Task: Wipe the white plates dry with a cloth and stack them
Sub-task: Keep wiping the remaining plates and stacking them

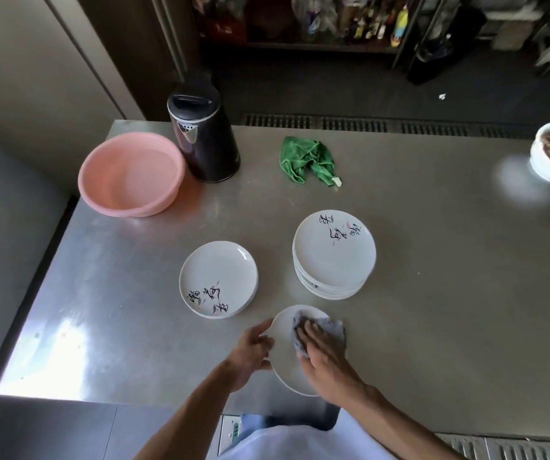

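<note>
Grey cloth (333, 329) pressed by flat right hand (325, 356) on face-up plate (284, 328); left hand (252, 351) grips its rim.

White plates (334, 254) with black brush lettering and pink accents, grey cloth (333, 330), green rag (306, 159), pink basin (131, 174), black kettle (205, 137)

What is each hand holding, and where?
The left hand grips the white plate by its left rim. The right hand grips nothing: its flat fingers press the grey cloth onto that plate.
</note>
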`<state>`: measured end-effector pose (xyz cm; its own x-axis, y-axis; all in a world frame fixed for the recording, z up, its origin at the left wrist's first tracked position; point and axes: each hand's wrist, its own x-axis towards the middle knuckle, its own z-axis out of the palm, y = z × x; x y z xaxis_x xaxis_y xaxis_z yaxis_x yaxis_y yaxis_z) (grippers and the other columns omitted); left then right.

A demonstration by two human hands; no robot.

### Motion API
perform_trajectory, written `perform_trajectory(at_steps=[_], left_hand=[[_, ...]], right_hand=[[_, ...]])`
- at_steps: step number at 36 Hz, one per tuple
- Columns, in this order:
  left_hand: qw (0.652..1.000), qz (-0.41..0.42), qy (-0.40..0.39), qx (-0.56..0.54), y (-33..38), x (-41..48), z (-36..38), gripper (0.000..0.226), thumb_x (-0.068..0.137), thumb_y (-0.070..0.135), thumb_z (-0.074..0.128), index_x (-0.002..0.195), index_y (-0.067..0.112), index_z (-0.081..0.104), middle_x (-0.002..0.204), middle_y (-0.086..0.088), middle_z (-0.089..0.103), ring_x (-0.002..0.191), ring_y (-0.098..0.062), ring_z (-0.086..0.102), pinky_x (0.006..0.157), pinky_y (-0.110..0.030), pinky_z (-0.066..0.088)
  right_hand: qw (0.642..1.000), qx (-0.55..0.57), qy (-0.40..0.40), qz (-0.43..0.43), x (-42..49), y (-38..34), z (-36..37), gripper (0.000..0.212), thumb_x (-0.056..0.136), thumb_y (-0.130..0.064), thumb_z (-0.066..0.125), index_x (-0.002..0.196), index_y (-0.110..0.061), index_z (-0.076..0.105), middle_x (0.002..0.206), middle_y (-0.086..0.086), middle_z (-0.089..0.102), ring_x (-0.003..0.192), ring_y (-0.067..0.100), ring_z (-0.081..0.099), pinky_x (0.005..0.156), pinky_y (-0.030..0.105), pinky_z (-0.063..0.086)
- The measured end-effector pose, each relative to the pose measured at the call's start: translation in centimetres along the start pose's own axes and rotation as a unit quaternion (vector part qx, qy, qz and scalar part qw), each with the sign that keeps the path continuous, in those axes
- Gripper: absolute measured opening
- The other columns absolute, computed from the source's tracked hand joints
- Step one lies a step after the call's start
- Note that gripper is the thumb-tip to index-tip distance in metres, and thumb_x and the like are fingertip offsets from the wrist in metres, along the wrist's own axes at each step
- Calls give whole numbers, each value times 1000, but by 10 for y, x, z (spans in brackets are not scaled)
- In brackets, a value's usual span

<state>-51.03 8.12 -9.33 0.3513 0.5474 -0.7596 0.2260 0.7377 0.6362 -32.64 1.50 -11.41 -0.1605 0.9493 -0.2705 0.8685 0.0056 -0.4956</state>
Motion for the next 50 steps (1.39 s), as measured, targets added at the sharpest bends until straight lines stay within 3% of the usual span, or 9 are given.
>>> perform_trajectory(at_steps=[4, 10, 18, 23, 27, 34, 43, 47, 50], left_hand=[[1000, -11, -1, -21, -4, 6, 23, 52, 101, -10, 35, 135, 19, 62, 117, -21, 71, 98, -29, 70, 89, -49, 59], [998, -40, 42, -25, -9, 19, 32, 62, 97, -13, 30, 134, 23, 64, 119, -22, 70, 94, -30, 69, 83, -47, 61], [999, -13, 29, 8, -3, 19, 33, 63, 98, -11, 27, 130, 28, 65, 104, -10, 70, 93, -26, 65, 94, -55, 55], [1000, 3, 28, 11, 2, 17, 38, 60, 101, -8, 26, 134, 27, 62, 110, -14, 71, 97, -27, 67, 92, -54, 56], [999, 1, 45, -1, 1, 16, 36, 47, 106, 0, 34, 129, 24, 67, 118, -18, 72, 100, -29, 70, 90, -53, 60], [995, -48, 83, -28, -3, 20, 28, 59, 100, -9, 27, 130, 24, 66, 115, -17, 73, 96, -30, 72, 73, -43, 64], [996, -18, 81, -20, 2, 14, 34, 49, 106, -3, 30, 129, 26, 62, 111, -12, 70, 93, -26, 66, 82, -46, 60], [998, 1, 62, 2, 6, 5, 43, 55, 102, -6, 28, 127, 26, 64, 106, -13, 71, 91, -26, 67, 85, -49, 59], [999, 10, 47, 11, 5, 0, 46, 56, 98, -11, 31, 128, 20, 66, 112, -15, 74, 99, -28, 71, 79, -43, 62]], right_hand=[[995, -23, -84, -39, -9, 15, 13, 54, 107, -30, 32, 158, -13, 23, 166, 8, 3, 154, 22, 0, 119, 33, -17], [979, -18, -145, -144, -34, 40, -4, 51, 106, -34, 27, 155, -21, 35, 164, -7, 16, 152, 5, 4, 125, 28, -2], [996, -24, -84, -17, -30, 66, 0, 55, 104, -30, 33, 156, -12, 29, 166, 7, 8, 154, 16, 2, 117, 16, -15], [993, 1, -88, 79, 15, 40, 9, 54, 108, -27, 27, 157, -7, 20, 167, 14, 3, 154, 25, -1, 122, 32, -7], [995, 25, -99, -18, 17, 23, 11, 52, 109, -28, 28, 158, -11, 21, 167, 7, 2, 154, 19, -2, 115, 18, -19], [976, -9, -108, -191, -19, 34, -11, 48, 105, -31, 31, 151, -20, 43, 161, -4, 30, 151, 8, 17, 124, 26, 4], [994, -64, -34, -85, -13, 55, -8, 46, 95, -25, 45, 133, -6, 62, 147, 12, 52, 139, 23, 46, 118, 39, 33], [996, 41, -25, 74, 13, 30, 4, 51, 107, -23, 34, 154, -4, 31, 164, 16, 18, 154, 25, 13, 124, 31, 0], [987, 151, -10, 52, 23, 6, 15, 53, 108, -25, 34, 158, -13, 19, 165, -1, -1, 152, 12, -8, 118, 19, -13]])
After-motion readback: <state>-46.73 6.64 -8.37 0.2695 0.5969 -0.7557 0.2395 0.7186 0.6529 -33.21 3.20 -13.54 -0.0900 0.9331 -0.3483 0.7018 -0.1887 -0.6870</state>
